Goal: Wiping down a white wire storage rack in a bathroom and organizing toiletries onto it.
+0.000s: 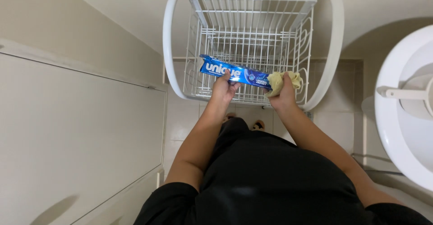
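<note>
Two hands share one blue box [234, 75], long axis level before the white wire rack [252, 49]. Left hand [224, 89] clamped mid-box; right hand [283, 94] presses yellow cloth [284, 80] on its right end.

Glossy blue carton [234, 74]; soft yellow cloth [283, 81]; white coated-wire rack [252, 35].

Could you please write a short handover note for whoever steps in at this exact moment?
Left hand: grips the blue toothpaste box near its middle, box held level.
Right hand: holds a yellow cloth pressed against the box's right end.
Both are in front of the white wire rack, whose baskets look bare. White basin to the right.
Done: box lifted, cloth on it.
Left: the box's left part shows no cloth contact; box not set down.
</note>
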